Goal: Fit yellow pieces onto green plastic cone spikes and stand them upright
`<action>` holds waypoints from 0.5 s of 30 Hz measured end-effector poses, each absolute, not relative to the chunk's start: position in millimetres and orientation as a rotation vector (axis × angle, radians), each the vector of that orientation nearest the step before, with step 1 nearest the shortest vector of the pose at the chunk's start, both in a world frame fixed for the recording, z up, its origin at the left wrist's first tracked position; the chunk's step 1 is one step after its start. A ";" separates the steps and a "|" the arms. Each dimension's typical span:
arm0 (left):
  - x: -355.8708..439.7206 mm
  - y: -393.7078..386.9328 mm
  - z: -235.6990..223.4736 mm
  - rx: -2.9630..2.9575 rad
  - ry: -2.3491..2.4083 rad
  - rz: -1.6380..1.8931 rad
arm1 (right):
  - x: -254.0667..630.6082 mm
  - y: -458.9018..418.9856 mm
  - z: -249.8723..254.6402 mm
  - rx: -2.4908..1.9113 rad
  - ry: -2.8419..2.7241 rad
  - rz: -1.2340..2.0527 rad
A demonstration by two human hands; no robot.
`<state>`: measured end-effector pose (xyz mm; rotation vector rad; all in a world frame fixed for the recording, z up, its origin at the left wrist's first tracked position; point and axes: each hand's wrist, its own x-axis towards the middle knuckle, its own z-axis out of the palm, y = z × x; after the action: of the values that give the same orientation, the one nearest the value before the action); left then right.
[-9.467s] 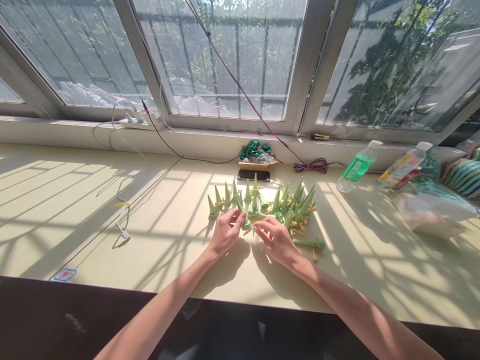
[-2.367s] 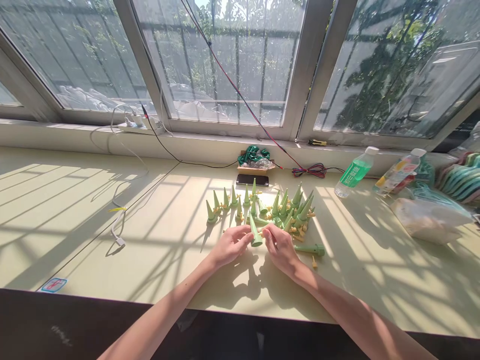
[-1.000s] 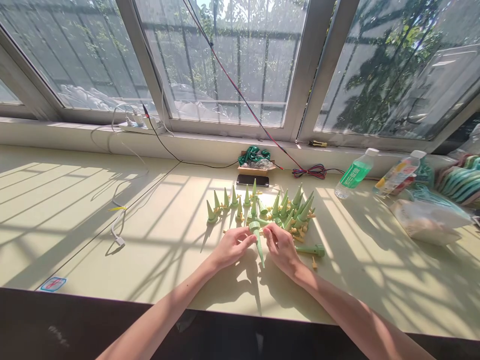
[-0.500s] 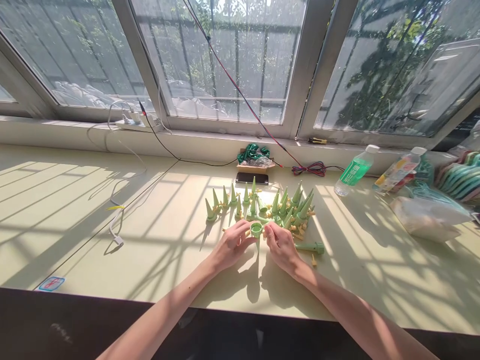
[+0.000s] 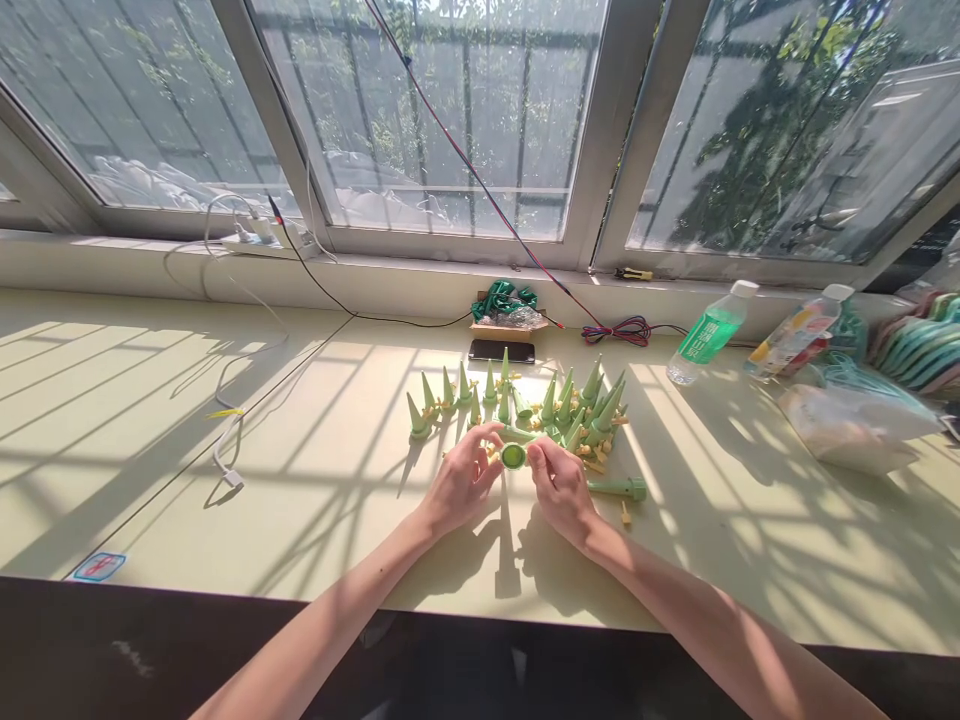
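A green plastic cone [image 5: 513,457] is held up over the table, its round hollow end facing me. My right hand [image 5: 561,492] is closed at the cone's right side, thumb and fingertips pinching it or a small part on it; the exact grip point is hard to make out. My left hand [image 5: 466,480] is at the left of the cone, thumb and forefinger spread apart around its near side. Just beyond both hands stand several similar green cones [image 5: 550,402], points up, with small yellow pegs [image 5: 596,463] at and among them.
A green cone lying on its side [image 5: 621,488] and a loose yellow peg [image 5: 625,514] are right of my hands. Behind the cones are a black phone [image 5: 502,351] and a small box [image 5: 510,318]. Bottles [image 5: 709,335] and a plastic bag [image 5: 855,425] stand right; a white cable [image 5: 229,470] lies left.
The cone has tilted so its hollow end faces me more directly. My left thumb and forefinger have parted from it, while my right hand stays at its side.
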<state>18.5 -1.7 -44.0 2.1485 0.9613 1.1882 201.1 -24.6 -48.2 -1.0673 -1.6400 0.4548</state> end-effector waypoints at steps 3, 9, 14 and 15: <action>19.0 -1.6 -38.9 1.897 1.045 1.185 | 202.6 -23.2 -50.7 -1.065 -1.570 0.435; 15.8 0.3 -37.2 1.724 0.962 0.907 | 203.2 -22.4 -53.0 -1.081 -1.603 0.444; 16.0 0.3 -39.7 1.690 0.908 0.811 | 200.7 -23.4 -52.7 -1.083 -1.659 0.490; 15.9 -0.2 -38.9 1.688 0.900 0.807 | 200.6 -23.3 -52.5 -1.082 -1.664 0.506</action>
<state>15.9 -0.2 -38.9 1.6877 0.8995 0.8069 200.6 -23.3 -52.5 -1.0816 -1.6641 0.5063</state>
